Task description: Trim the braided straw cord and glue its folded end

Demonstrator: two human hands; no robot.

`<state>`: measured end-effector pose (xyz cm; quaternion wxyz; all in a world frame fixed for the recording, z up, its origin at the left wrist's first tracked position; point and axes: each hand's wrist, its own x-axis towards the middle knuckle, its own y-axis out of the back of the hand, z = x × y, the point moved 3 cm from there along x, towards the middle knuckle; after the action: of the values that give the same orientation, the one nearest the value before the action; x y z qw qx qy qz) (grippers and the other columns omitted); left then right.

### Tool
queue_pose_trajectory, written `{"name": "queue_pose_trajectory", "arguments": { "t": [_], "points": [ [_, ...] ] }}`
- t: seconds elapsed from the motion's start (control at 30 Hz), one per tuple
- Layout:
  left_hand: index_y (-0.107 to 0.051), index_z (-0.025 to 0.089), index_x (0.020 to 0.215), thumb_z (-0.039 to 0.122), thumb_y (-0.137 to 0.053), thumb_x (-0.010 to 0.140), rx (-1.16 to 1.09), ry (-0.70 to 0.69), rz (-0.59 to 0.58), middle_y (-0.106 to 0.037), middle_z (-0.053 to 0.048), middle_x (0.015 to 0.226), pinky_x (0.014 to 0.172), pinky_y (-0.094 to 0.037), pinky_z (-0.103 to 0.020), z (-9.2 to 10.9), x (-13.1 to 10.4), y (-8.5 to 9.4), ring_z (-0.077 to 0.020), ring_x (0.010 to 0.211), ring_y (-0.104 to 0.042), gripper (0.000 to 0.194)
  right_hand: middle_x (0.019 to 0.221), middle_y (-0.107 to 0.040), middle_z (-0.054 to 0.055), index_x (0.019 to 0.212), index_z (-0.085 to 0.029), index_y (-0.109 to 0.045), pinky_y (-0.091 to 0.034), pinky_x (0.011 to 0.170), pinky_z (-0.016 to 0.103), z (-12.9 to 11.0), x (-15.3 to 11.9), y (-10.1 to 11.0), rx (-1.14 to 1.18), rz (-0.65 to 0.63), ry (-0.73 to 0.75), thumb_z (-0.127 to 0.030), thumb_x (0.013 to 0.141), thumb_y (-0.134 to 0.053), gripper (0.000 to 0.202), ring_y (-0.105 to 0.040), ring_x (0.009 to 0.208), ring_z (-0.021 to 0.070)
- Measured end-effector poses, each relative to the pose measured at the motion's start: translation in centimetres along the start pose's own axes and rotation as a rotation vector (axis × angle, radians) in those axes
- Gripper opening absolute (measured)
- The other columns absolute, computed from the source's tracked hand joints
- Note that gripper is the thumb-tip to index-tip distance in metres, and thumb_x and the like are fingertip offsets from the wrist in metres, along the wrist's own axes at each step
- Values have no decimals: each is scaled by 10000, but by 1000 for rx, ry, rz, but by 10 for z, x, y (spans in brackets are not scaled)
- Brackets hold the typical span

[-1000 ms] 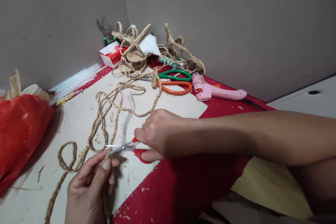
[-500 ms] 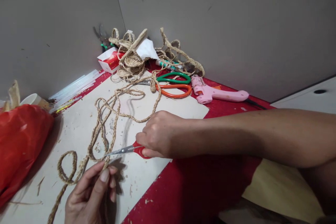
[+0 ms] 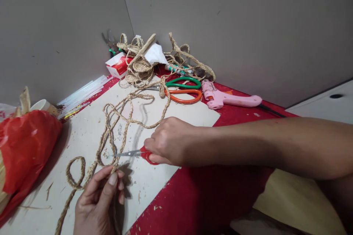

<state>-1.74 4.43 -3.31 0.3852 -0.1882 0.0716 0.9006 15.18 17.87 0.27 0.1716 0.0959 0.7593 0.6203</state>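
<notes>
Between thumb and fingers, my left hand (image 3: pixel 100 198) pinches a thin braided straw cord (image 3: pixel 125 132). My right hand (image 3: pixel 169 141) is closed round the red handles of small scissors (image 3: pixel 134 153). Their blades point left and meet the cord just above my left fingertips; whether the cord lies between the blades I cannot tell. Beyond, the cord runs in loose loops over a pale board (image 3: pixel 154 176). A thicker braided rope (image 3: pixel 66 205) with a loop lies left of my left hand.
Large scissors with green and orange handles (image 3: pixel 184 96) lie behind, beside a pink glue gun (image 3: pixel 231 99). Piled rope (image 3: pixel 140 64), a red-and-white box (image 3: pixel 118 67) and pliers (image 3: pixel 111 46) fill the corner. Clear glue sticks (image 3: pixel 85 93) and a red plastic bag (image 3: pixel 30 143) stand left.
The view has shifted slightly, so the left-side things appear further right. Both hands keep their holds, and the scissors' blades now lie more nearly level across the cord.
</notes>
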Motion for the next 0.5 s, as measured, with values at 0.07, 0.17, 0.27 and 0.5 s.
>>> {"name": "queue_pose_trajectory", "arguments": {
  "t": [0.07,0.17,0.27,0.5],
  "points": [
    [-736,224,800,327,-903,518,1,-21,-16,-701,-4,709,493,-466,-174,1,0,-1,-102,561,-564,344,787,-721,65,925,-175,-638,-269,541,279,2,0,2,10,34,-16,-390,937,-443,291,-647,712,204],
    [-721,212,793,317,-875,575,3,-56,-67,-693,-14,714,480,-451,-176,4,-1,-6,-97,542,-536,287,751,-709,64,900,-169,-637,-287,553,285,4,0,1,1,100,-15,-479,879,-486,346,-639,676,209],
    [-718,200,792,312,-854,601,-4,-52,-121,-707,-47,756,479,-456,-193,7,-4,-10,-114,560,-539,259,723,-694,69,908,-157,-635,-311,567,296,3,-2,-1,-23,137,2,-532,841,-501,403,-631,651,214],
    [-754,192,944,277,-853,597,-8,39,-116,-696,-66,734,466,-433,-184,5,-5,-3,-123,577,-536,371,722,-694,63,900,-162,-639,-292,558,286,3,2,-5,-27,70,17,-456,880,-499,326,-632,655,199]
  ]
}}
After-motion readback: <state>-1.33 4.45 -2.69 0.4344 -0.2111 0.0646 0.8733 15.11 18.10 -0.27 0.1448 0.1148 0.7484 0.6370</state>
